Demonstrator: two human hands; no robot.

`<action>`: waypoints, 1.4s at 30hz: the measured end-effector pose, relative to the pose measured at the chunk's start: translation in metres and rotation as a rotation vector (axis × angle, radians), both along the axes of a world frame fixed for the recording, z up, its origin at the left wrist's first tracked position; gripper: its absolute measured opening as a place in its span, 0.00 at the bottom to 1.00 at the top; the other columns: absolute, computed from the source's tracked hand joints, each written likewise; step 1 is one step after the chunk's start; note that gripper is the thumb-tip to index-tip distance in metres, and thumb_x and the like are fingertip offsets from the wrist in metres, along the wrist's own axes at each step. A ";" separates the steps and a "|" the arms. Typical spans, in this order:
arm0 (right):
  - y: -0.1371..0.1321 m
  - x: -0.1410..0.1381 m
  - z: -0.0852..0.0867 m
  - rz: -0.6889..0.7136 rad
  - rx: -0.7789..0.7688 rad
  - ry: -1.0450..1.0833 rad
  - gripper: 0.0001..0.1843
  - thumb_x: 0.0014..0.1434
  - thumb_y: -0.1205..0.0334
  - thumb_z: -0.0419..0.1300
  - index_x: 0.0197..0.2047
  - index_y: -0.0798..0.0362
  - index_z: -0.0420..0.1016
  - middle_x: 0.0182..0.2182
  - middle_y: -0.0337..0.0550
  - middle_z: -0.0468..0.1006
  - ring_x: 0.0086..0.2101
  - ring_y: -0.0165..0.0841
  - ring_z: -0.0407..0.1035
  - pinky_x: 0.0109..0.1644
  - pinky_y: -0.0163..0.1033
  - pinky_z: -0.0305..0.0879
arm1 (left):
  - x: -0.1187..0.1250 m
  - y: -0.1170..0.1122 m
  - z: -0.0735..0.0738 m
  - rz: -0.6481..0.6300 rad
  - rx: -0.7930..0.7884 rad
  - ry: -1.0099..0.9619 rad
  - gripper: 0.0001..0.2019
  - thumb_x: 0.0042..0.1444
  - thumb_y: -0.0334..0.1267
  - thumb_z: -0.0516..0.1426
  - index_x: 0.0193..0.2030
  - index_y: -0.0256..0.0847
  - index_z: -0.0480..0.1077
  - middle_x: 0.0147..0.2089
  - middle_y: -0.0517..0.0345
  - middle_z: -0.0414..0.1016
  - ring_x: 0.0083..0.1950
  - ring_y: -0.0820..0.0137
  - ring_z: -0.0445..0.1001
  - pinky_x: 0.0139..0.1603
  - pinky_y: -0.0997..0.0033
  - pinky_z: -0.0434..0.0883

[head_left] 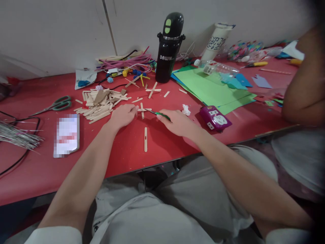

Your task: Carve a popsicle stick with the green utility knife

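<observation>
Two craft sticks joined in a cross (142, 115) lie on the red table. The fingertips of my left hand (124, 115) are closed on the cross's left end. My right hand (177, 120) grips a slim, pointed craft knife (163, 116) with a green patterned handle, its tip resting at the cross's right arm; the exact blade shape is too small to make out. Nearer to me, a single craft stick (145, 139) with a slot cut in its middle lies by itself. Behind my hands sits another stick cross (153, 90).
A pile of craft sticks (101, 105), scissors (61, 103) and a phone (66, 135) lie at left. A black bottle (167, 51) stands at the back. To the right are green paper sheets (215, 89), a purple box-shaped device (215, 118) and another person's arm (304, 81).
</observation>
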State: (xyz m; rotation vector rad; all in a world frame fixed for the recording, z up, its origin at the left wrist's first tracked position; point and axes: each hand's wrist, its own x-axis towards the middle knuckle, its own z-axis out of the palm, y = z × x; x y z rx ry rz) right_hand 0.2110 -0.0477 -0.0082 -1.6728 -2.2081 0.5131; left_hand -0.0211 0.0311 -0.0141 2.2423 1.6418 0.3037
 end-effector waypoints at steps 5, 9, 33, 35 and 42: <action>0.002 0.000 0.004 -0.098 -0.003 0.091 0.11 0.72 0.54 0.48 0.42 0.49 0.65 0.29 0.43 0.73 0.31 0.38 0.67 0.34 0.40 0.53 | -0.002 -0.002 0.000 -0.057 0.001 0.054 0.17 0.67 0.45 0.46 0.32 0.43 0.71 0.39 0.50 0.79 0.43 0.60 0.74 0.41 0.65 0.65; -0.004 -0.003 0.006 -0.125 -0.079 0.358 0.09 0.72 0.54 0.47 0.39 0.47 0.57 0.23 0.34 0.66 0.23 0.35 0.67 0.30 0.39 0.57 | 0.003 -0.005 0.001 -0.019 0.012 0.063 0.18 0.68 0.47 0.45 0.34 0.43 0.70 0.41 0.48 0.79 0.45 0.58 0.75 0.41 0.64 0.66; -0.007 -0.018 -0.010 -0.024 -0.004 0.315 0.09 0.70 0.60 0.50 0.35 0.50 0.63 0.30 0.40 0.72 0.31 0.34 0.63 0.36 0.39 0.55 | 0.013 -0.012 0.002 -0.085 -0.006 -0.163 0.15 0.68 0.42 0.47 0.38 0.41 0.71 0.37 0.52 0.76 0.39 0.64 0.72 0.41 0.65 0.65; -0.007 -0.018 -0.010 -0.024 -0.004 0.313 0.09 0.70 0.61 0.50 0.36 0.50 0.64 0.30 0.40 0.72 0.31 0.35 0.64 0.37 0.39 0.55 | 0.013 -0.012 0.002 -0.086 0.002 -0.149 0.15 0.68 0.42 0.46 0.37 0.41 0.70 0.38 0.52 0.77 0.41 0.63 0.72 0.41 0.65 0.65; -0.007 -0.019 -0.009 -0.027 -0.023 0.255 0.07 0.69 0.63 0.50 0.38 0.51 0.66 0.32 0.43 0.75 0.33 0.37 0.68 0.38 0.40 0.57 | 0.014 -0.014 0.000 -0.052 0.010 -0.071 0.15 0.69 0.43 0.45 0.39 0.42 0.70 0.42 0.49 0.78 0.44 0.61 0.74 0.43 0.64 0.66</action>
